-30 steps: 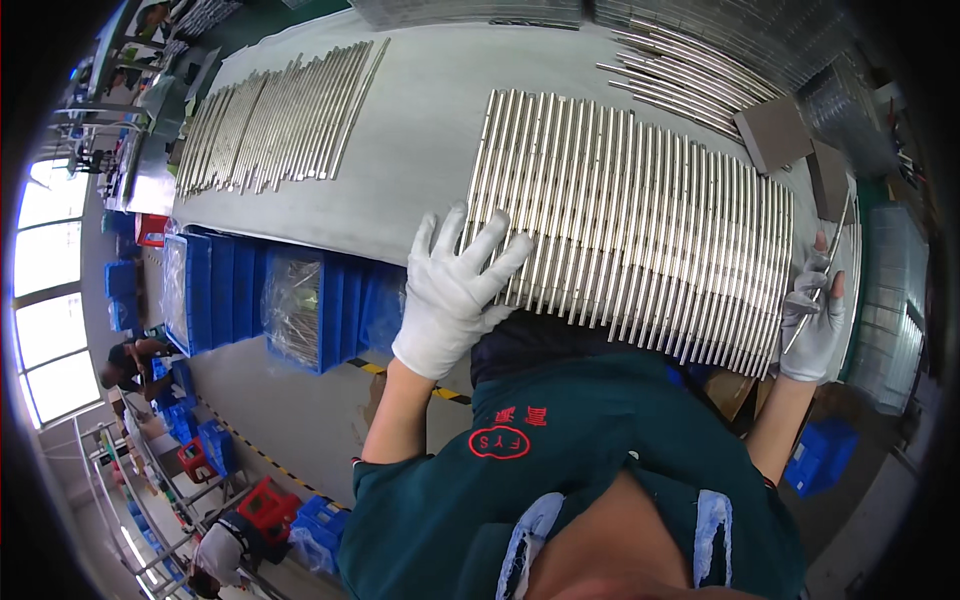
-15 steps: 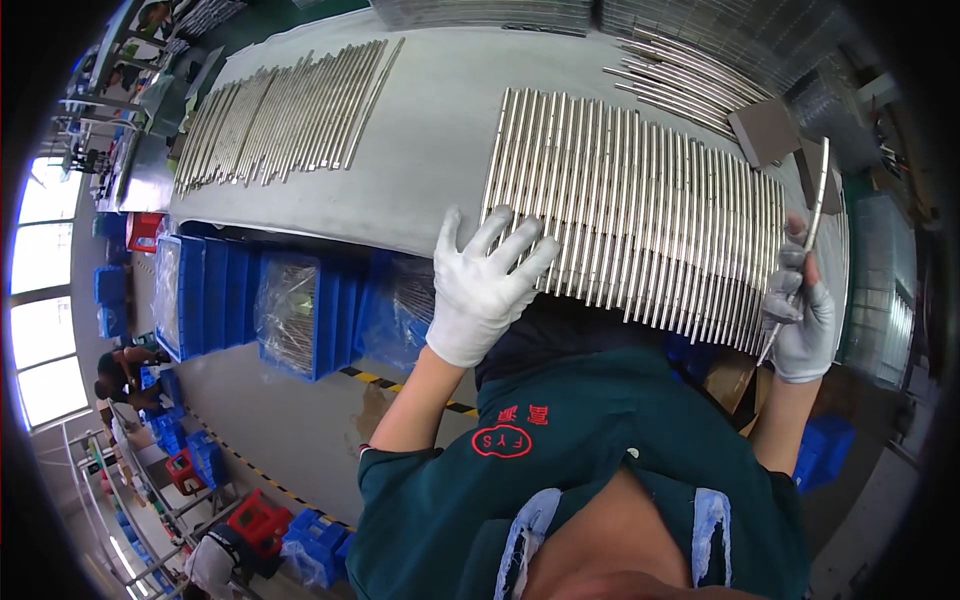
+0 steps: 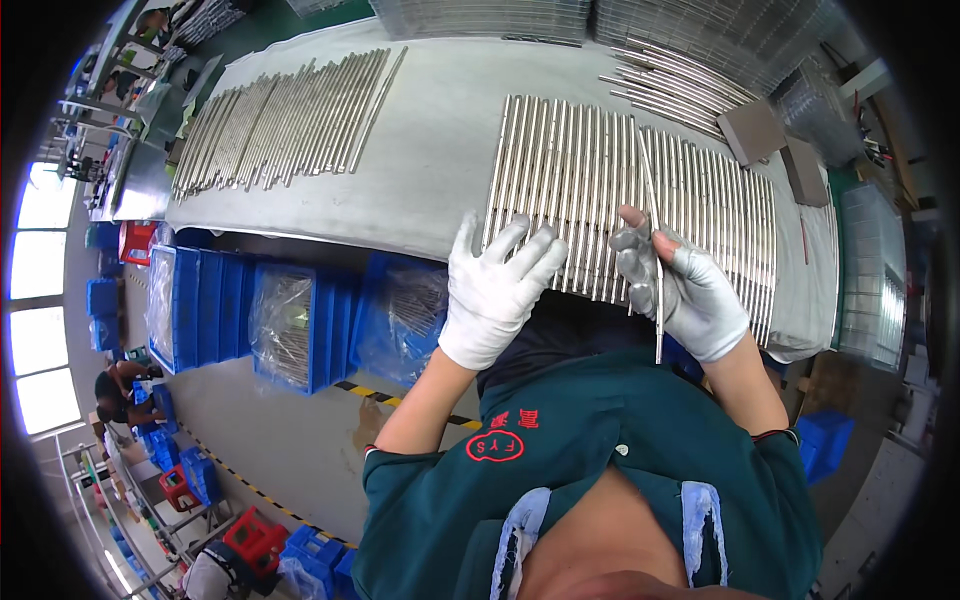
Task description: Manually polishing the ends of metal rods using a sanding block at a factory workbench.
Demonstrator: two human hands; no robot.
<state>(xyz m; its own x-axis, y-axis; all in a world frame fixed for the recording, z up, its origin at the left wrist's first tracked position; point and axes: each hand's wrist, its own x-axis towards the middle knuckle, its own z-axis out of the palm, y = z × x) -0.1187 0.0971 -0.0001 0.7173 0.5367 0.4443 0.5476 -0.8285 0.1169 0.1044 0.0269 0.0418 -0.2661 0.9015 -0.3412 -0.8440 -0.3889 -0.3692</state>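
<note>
Your counter (image 3: 440, 150) was a long grey slab running across the upper part of the view, and it carried two main spreads of metal rods; the near row of rods (image 3: 600, 190) lay side by side in front of you, and a second batch of rods (image 3: 280, 120) lay well apart toward your left. Your left hand (image 3: 497, 290), in a white glove, rested flat with fingers spread on the near ends of the row, its grip open and holding nothing; your right hand (image 3: 685, 290) (the glove grey at the palm and fingers) had its grip closed round a single thin rod (image 3: 652, 230), pinched between thumb and fingers, tilted across the row with its lower end hanging past the counter edge. A loose heap of rods (image 3: 680, 85) sat at the far right of the counter, beside two flat grey plates (image 3: 775, 150). Below the counter edge stood blue bins (image 3: 240, 310), some lined with clear plastic; the grey floor (image 3: 270, 440) bore a yellow-and-black stripe; bright windows (image 3: 40, 290) lit your left side, and red crates (image 3: 262, 538) stood lower left.
</note>
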